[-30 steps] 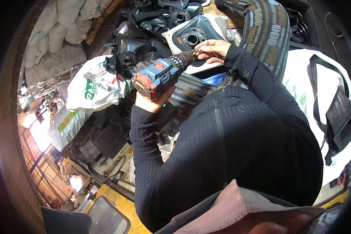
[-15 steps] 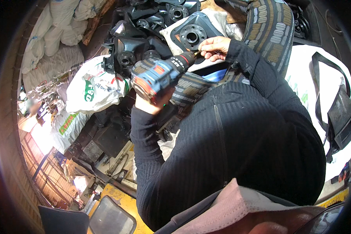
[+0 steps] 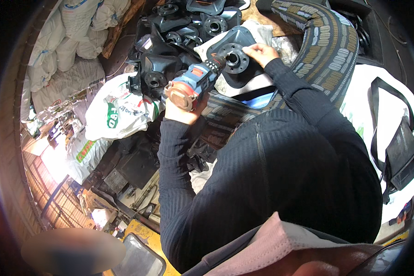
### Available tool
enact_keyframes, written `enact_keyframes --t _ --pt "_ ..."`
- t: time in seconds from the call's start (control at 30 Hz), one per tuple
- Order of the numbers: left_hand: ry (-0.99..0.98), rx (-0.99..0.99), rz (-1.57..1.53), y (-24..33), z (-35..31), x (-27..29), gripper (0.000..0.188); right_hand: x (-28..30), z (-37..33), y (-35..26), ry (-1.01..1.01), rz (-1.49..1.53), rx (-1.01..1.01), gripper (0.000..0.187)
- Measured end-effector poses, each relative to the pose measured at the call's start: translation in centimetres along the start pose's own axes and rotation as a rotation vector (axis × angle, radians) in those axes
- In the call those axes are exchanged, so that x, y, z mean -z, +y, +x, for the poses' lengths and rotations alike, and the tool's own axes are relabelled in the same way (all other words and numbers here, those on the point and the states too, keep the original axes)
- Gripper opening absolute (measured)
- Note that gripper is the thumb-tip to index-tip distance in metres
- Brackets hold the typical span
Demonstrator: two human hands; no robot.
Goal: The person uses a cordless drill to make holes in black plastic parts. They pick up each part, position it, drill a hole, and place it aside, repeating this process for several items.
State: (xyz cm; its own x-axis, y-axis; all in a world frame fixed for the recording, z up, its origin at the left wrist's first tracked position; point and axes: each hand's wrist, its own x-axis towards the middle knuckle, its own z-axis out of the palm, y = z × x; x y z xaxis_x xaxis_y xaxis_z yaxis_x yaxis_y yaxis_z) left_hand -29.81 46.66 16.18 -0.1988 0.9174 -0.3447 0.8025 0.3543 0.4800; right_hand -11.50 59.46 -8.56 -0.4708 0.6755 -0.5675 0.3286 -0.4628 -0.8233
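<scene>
My left hand (image 3: 184, 113) is wrapped round the grip of a blue and red cordless drill (image 3: 193, 85). The drill points away from me, up to the right, and its chuck end meets the left side of a round flange with a centre hole and smaller holes around it. That flange belongs to a black flanged part (image 3: 237, 73) with a squarish base, lying on a white cloth-like sheet (image 3: 262, 32). At the flange's right rim, the fingers of my right hand (image 3: 261, 54) are closed on the edge. The bit's tip is too small to make out.
More black flanged parts (image 3: 156, 73) are heaped at the far left. A patterned padded cushion (image 3: 326, 55) curves round on the right. White sacks (image 3: 122, 108) lie at left, and a white bag (image 3: 377, 96) with a black strap at right. A blurred oval covers the lower left.
The drill has swung to point more steeply away, its front end now at the flange. My right hand has moved from the chuck, where it pinched something small, to the flange's right rim.
</scene>
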Motion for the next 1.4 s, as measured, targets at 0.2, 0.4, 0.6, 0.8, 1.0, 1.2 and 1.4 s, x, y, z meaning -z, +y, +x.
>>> enact_keyframes --t 0.2,0.4,0.6,0.8,1.0,1.2,1.4 --pt "-0.047 -0.003 0.104 -1.8 2.9 -0.5 0.056 -0.6 -0.6 -1.2 -0.093 -0.085 -0.02 0.044" --pt "-0.201 0.141 0.151 -1.6 5.8 -0.4 0.044 -0.9 -0.3 -0.3 -0.125 0.023 -0.008 0.036" --pt "-0.271 0.076 -0.053 -1.1 9.9 2.8 0.042 -1.4 0.3 1.0 -0.132 0.087 0.028 0.034" --pt "-0.367 0.332 -0.38 -1.6 11.9 4.8 0.03 -1.6 1.1 1.6 -0.227 0.368 -0.035 0.029" --pt "-0.303 -0.023 0.404 2.9 8.7 2.0 0.034 -1.4 1.2 1.8 -0.225 0.433 0.078 0.031" --pt "-0.266 -0.005 0.327 0.5 9.0 0.4 0.041 -1.4 1.5 1.7 -0.219 0.42 0.135 0.035" --pt "-0.329 -0.026 0.391 0.0 9.9 -0.5 0.039 -1.7 1.2 1.8 -0.21 0.411 0.138 0.037"
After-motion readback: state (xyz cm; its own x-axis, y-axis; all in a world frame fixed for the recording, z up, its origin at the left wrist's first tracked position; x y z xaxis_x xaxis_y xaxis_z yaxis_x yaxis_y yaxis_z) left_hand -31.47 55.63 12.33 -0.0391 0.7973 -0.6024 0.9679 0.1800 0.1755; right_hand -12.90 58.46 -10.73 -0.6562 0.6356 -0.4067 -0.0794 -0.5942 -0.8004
